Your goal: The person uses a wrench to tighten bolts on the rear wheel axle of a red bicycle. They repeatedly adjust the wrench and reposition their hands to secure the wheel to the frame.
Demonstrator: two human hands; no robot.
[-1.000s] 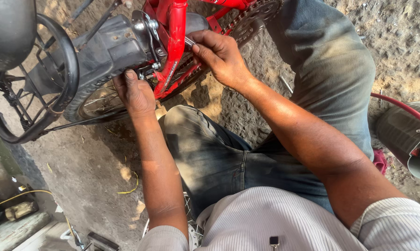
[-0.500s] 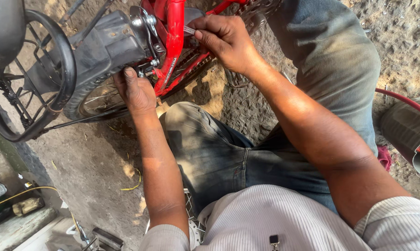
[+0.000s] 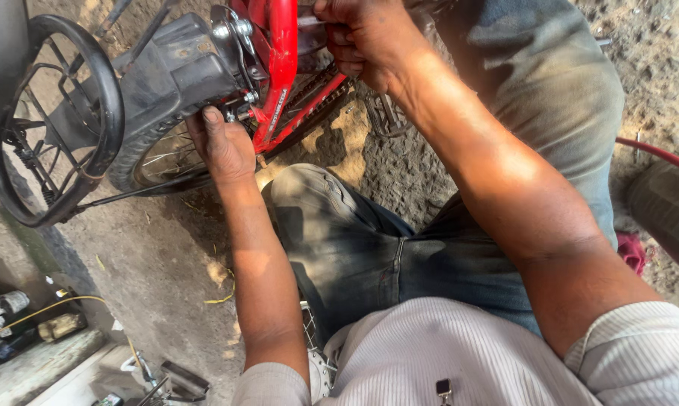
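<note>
- Your left hand (image 3: 223, 146) reaches up under the red bicycle frame (image 3: 283, 68); the fingers curl against the bolts and bracket at the frame's lower end, thumb pointing up. The fingertips are hidden behind the frame, so you cannot tell whether they pinch anything.
- Your right hand (image 3: 366, 41) is closed in a fist just right of the frame's upright red tube, gripping a slim metal tool (image 3: 309, 21) whose end points left to the frame. Only a short bit of the tool shows beyond the fingers.
- Grey plastic cover (image 3: 170, 71): just left of your left hand, seated over the tyre (image 3: 140, 162) and touching the frame at the shiny round metal fitting (image 3: 234, 30).
- Bicycle chain (image 3: 321, 83): runs diagonally along the lower red stay, between your two hands.
- Black pedal (image 3: 384, 116): just below your right wrist, over the dirt ground (image 3: 159, 263).
- Small black training wheel (image 3: 54, 120): well to the left of your left hand, on a thin strut.
- Your knees in grey trousers (image 3: 354, 240) sit below both hands; the striped shirt (image 3: 437, 353) is nearest the camera.
- Second red-rimmed mudguard (image 3: 666, 203): far to the right of your right arm, partly out of frame.
- Bottles and a yellow cable (image 3: 31, 312): lower left, well apart from both hands.
</note>
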